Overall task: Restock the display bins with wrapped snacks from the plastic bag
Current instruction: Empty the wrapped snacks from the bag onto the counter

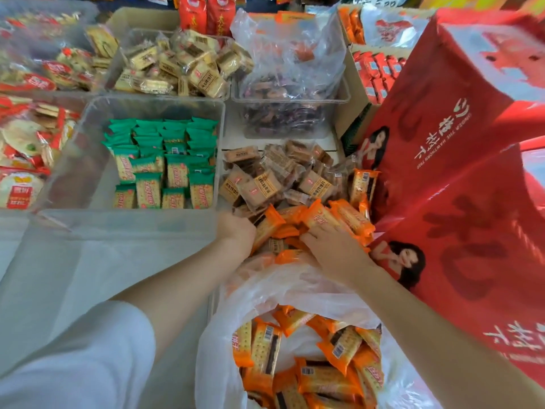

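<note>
While both hands press into the bin, orange snacks [321, 219] pile at its near edge.
Left hand [237, 231] curls around a packet; right hand [333, 246] lies spread flat on them; the plastic bag [265, 293] gapes open just below.

The plastic bag [298, 293] lies nearest to the person, open and full of wrapped snacks [309, 358], and just behind it is the pile of snacks [295, 187] where both hands rest — the left hand [237, 231] on its left edge, the right hand [333, 246] on top. Left of this pile stands a bin [88, 160] with packets [165, 166] in rows. Behind are two more bins [290, 98] side by side — large boxes [457, 149] lean at the right
</note>
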`<state>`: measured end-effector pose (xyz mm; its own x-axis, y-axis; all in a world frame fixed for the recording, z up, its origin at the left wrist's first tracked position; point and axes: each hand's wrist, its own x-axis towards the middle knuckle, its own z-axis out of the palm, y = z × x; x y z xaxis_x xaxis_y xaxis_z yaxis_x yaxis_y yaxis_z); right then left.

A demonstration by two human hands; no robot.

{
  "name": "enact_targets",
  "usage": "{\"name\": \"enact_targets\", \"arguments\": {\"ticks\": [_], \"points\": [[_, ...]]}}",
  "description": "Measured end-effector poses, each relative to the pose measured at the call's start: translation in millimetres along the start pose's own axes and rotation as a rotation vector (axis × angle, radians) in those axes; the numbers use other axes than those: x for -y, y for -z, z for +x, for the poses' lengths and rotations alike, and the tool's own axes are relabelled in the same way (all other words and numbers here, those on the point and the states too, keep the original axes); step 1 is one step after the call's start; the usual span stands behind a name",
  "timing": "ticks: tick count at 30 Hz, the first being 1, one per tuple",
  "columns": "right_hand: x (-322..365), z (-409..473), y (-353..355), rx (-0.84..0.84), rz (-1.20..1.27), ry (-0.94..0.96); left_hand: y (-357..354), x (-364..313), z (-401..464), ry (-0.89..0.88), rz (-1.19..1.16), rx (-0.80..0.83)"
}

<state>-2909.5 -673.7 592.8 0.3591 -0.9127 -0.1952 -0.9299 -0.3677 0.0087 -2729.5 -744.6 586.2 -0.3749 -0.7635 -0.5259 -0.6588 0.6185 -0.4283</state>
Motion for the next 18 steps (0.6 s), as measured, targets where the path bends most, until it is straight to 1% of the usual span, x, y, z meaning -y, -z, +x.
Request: {"name": "enact_targets", "arguments": {"ticks": [2, 4, 5, 6, 7, 8, 10, 12, 13, 15, 17, 18], "points": [[-5.1, 0.4, 0.3, -0.141, 0.05, -0.007, 5.6, -2.6, -7.6, 0.032, -0.075, -0.002], [-9.0, 3.1, 1.6, -0.244, 0.095, -0.044, 9.5, 0.5, -14.9, 0.088, -0.219, -0.084], [-12.0, 4.9, 2.7, -0.287, 0.104, -0.069, 12.4, 5.2, -19.2, 0.098, -0.337, -0.142], [-16.1, 7.4, 4.4, -0.325, 0.116, -0.118, 16.6, 13.0, -24.7, 0.12, -0.478, -0.207], [-21.5, 10.5, 5.9, -0.351, 0.144, -0.198, 22.9, 21.4, -30.8, 0.12, -0.566, -0.282], [-28.1, 13.5, 6.8, -0.349, 0.188, -0.312, 28.8, 30.0, -36.6, 0.125, -0.661, -0.356], [-42.9, 17.1, 6.1, -0.246, 0.314, -0.58, 43.4, 46.2, -44.1, 0.141, -0.833, -0.464], [-55.1, 17.6, 3.4, -0.101, 0.455, -0.813, 58.9, 59.4, -43.6, 0.172, -0.996, -0.507], [-59.1, 17.6, 0.4, -0.05, 0.509, -0.885, 65.9, 63.7, -41.0, 0.18, -1.071, -0.528], [-61.8, 18.9, -9.8, 0.031, 0.557, -0.948, 76.4, 68.7, -29.7, 0.202, -1.245, -0.606], [-58.6, 22.2, -18.2, 0.06, 0.615, -1.0, 78.7, 68.9, -9.8, 0.228, -1.425, -0.673], [-56.3, 24.3, -19.4, 0.044, 0.669, -1.039, 78.2, 67.0, 1.1, 0.242, -1.486, -0.699]]}}
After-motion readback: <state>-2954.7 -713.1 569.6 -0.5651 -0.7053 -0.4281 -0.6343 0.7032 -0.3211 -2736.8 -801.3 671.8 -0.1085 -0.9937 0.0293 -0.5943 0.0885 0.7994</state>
